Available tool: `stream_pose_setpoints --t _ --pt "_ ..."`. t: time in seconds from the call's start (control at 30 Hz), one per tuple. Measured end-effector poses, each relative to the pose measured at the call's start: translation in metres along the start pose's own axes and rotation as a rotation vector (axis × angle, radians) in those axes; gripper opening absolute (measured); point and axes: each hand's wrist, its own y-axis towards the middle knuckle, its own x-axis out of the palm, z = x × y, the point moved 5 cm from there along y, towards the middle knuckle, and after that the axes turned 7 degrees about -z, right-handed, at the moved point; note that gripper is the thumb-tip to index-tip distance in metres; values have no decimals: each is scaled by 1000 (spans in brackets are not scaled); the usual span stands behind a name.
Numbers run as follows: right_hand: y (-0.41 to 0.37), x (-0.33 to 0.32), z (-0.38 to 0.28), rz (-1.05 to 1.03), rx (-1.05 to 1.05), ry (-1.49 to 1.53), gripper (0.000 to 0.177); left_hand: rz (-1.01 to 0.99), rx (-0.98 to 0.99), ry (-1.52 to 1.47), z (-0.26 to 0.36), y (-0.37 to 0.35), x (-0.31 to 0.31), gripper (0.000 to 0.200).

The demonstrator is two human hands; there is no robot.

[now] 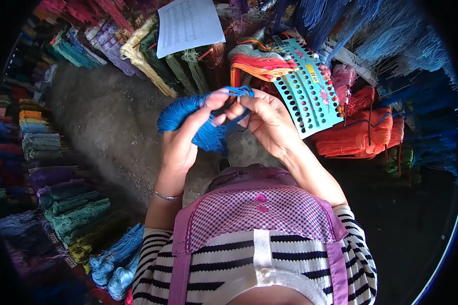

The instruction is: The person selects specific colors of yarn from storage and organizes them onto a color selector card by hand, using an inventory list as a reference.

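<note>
My left hand point(185, 140) grips a bundle of blue thread point(188, 118), which drapes over its fingers and hangs below them. My right hand point(267, 122) pinches a loop of the same blue thread point(237, 92) near its top end, right beside the left thumb. Both hands are held over a grey concrete floor point(107, 122), above my striped top and pink checked apron.
A turquoise card with rows of holes point(310, 91) lies right of the hands, holding several coloured threads. A white printed sheet point(188, 24) lies at the top. Orange skeins point(361, 134) sit at right, blue hanks hang upper right, and many coloured skeins line the left side.
</note>
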Motion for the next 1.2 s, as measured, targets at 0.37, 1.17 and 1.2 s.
stream_pose_setpoints --t 0.37,1.17,1.2 --pt "-6 16 -7 -15 53 -126 14 40 44 95 -10 -1 -1 24" --pt "-5 18 -7 -78 22 -299 18 53 -43 -51 -2 0 3 22" --pt "-6 19 -9 -64 5 -289 16 54 -43 -51 -3 0 1 22"
